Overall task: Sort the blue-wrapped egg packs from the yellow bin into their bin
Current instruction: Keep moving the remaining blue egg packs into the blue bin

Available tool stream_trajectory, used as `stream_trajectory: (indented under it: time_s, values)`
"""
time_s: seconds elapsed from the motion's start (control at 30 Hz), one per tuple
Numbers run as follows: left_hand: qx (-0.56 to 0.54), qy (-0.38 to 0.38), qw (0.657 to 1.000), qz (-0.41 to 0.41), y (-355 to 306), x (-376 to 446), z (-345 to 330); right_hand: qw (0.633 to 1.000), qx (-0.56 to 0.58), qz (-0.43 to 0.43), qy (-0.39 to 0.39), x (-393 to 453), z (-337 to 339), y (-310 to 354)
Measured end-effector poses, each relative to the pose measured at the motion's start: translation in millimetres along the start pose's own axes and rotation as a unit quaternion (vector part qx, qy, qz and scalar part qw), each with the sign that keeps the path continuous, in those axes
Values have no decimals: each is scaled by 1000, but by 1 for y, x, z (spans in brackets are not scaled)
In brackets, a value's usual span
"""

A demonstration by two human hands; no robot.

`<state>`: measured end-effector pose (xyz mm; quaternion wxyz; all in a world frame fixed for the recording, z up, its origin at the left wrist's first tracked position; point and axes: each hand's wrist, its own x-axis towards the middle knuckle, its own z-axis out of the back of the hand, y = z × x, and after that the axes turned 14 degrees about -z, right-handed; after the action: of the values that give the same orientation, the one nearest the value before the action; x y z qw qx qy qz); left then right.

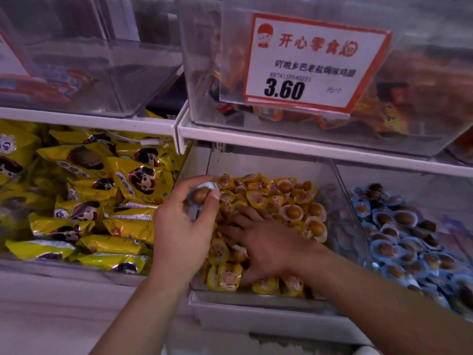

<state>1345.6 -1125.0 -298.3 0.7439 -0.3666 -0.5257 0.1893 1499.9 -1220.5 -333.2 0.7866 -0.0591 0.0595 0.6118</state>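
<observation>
Over yellow bin (pixel 202 290): my left hand (pixel 179 224) pinching blue egg pack (pixel 201 196) by egg bulge. Right hand (pixel 268 242) lying spread, raking yellow packs. Pack looking light, slick film; gripping firm egg, not rim. Blue bin (pixel 343 201) waiting rightward.

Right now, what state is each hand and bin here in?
Left hand: pinches a blue-wrapped egg pack, raised.
Right hand: spread flat on the yellow packs.
Yellow bin: piled with yellow egg packs.
Blue bin: piled with blue packs.

Large yellow snack bags (pixel 84 201) fill the left bin; price sign (pixel 312 64) above
</observation>
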Motion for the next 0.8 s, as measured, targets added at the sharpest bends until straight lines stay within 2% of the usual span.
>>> stream_trajectory:
  time_s: [0.1, 0.2, 0.3, 0.4, 0.47, 0.53, 0.57, 0.63, 0.8]
  values:
    - [-5, -5, 1000, 0, 1, 0, -1, 996, -23, -58, -60, 28, 12, -19]
    - [-8, -2, 1000, 3, 1, 0, 0, 982, 35, -164, -86, 39, 30, -47]
    - [0, 5, 1000, -2, 2, 1, 1, 975, 101, -196, -32, 36, 44, -61]
    - [-3, 5, 1000, -1, 2, 1, 0, 976, 123, -177, -9, 11, 53, -52]
    - [-11, 4, 1000, 1, 2, 1, 0, 977, 108, -166, 74, -16, 48, -43]
    - [-11, 6, 1000, -1, 2, 1, 0, 965, 59, -205, 154, -41, 30, -36]
    - [-7, 8, 1000, -4, 2, 0, 1, 958, 39, -232, 161, -49, 19, -33]
    - [-5, 7, 1000, -8, 3, -1, 1, 958, 25, -260, 122, -55, 0, -24]
    - [-4, 4, 1000, -11, 3, -1, 1, 968, -17, -250, 5, -33, -9, -19]
